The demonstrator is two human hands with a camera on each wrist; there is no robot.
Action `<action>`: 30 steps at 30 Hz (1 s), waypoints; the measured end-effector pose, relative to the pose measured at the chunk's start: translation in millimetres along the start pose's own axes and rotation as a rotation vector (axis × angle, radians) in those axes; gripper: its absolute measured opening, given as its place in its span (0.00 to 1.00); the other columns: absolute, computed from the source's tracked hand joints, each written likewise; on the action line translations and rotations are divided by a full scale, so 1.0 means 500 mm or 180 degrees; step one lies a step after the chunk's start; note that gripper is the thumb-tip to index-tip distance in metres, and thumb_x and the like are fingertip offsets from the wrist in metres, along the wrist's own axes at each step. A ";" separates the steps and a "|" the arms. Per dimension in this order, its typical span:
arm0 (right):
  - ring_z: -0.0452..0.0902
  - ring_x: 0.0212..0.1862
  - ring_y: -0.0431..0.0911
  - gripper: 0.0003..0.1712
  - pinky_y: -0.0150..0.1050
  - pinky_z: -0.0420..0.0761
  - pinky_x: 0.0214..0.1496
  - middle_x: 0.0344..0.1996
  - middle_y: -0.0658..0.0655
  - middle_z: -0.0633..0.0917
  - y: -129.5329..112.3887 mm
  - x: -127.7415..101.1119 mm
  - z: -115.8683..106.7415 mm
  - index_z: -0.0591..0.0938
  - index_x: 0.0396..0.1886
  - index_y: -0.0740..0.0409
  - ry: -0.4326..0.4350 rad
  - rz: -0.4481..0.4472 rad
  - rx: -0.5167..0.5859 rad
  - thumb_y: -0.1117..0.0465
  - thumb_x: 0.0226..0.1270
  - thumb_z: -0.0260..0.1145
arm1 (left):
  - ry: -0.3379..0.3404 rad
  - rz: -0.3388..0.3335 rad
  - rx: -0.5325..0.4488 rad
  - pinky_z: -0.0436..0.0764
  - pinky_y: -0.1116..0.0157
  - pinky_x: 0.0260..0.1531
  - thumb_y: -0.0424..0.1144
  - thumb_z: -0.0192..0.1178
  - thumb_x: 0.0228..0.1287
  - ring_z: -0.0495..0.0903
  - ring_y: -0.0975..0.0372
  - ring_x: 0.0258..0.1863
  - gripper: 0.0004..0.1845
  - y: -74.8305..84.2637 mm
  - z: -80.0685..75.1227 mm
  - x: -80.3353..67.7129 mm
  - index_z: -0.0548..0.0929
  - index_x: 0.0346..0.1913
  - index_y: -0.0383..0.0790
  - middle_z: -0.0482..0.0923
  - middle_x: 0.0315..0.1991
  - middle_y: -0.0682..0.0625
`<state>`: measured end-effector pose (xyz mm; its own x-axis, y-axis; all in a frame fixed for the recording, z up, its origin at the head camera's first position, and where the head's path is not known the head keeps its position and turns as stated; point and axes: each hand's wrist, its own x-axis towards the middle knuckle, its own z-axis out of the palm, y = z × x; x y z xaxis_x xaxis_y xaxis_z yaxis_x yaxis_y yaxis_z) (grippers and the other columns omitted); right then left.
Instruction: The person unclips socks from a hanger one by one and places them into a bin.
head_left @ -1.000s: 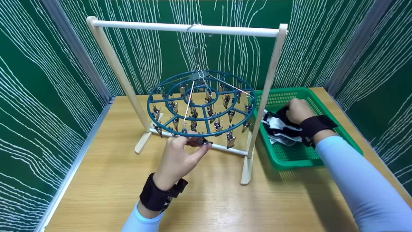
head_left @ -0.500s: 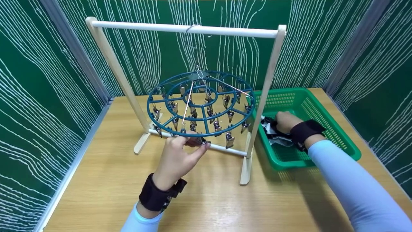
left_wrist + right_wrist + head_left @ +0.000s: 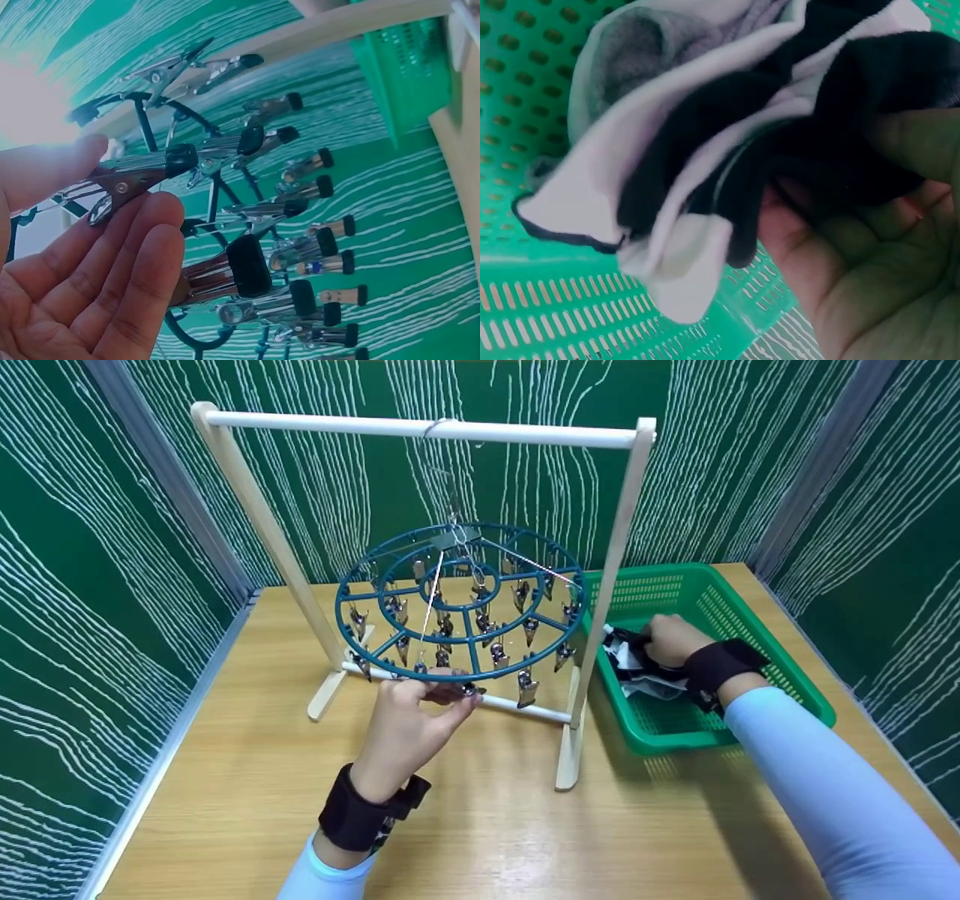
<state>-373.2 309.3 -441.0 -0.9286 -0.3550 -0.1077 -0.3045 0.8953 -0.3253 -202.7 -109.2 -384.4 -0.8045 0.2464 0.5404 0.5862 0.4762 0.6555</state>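
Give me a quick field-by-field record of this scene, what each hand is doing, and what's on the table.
left hand: pinches a metal clip at the near rim of the round clip hanger
right hand: in the green basket, grips black and white cloth
hanger: teal, ringed with metal clips, hangs from the top bar of the wooden rack
rack: stands on the wooden table, left of the basket
backdrop: green panels with white lines
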 end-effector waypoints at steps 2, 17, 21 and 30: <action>0.73 0.31 0.51 0.12 0.45 0.72 0.38 0.27 0.59 0.83 -0.006 -0.003 -0.009 0.83 0.27 0.62 0.0004 -0.0036 0.0006 0.70 0.71 0.57 | -0.0005 0.0012 -0.0002 0.93 0.61 0.41 0.34 0.77 0.67 0.93 0.58 0.35 0.07 -0.003 -0.001 0.000 0.93 0.43 0.35 0.94 0.37 0.46; 0.85 0.59 0.71 0.20 0.69 0.83 0.64 0.55 0.76 0.89 -0.052 -0.058 -0.064 0.86 0.60 0.76 0.0147 -0.0090 0.0327 0.63 0.81 0.64 | 0.0051 0.0002 -0.0031 0.93 0.59 0.43 0.32 0.76 0.68 0.94 0.53 0.39 0.19 -0.031 -0.002 -0.025 0.87 0.58 0.27 0.93 0.43 0.40; 0.87 0.58 0.69 0.20 0.68 0.85 0.61 0.55 0.76 0.89 -0.067 -0.071 -0.068 0.86 0.60 0.75 0.0223 -0.0175 0.0389 0.61 0.82 0.65 | 0.0058 0.0070 -0.0007 0.93 0.58 0.42 0.31 0.74 0.70 0.94 0.52 0.41 0.18 -0.042 -0.004 -0.034 0.86 0.58 0.26 0.93 0.46 0.38; 0.84 0.64 0.70 0.29 0.69 0.82 0.67 0.63 0.76 0.84 -0.105 -0.100 -0.068 0.81 0.69 0.74 0.0495 -0.0121 0.0491 0.53 0.85 0.64 | -0.0226 -0.0057 0.0281 0.93 0.59 0.43 0.32 0.73 0.71 0.92 0.50 0.44 0.14 -0.075 -0.015 -0.065 0.88 0.55 0.32 0.92 0.46 0.40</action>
<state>-317.8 289.2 -386.4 -0.9422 -0.3313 0.0497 -0.3151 0.8260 -0.4674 -197.7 -141.1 -422.6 -0.8213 0.2949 0.4883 0.5635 0.5528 0.6139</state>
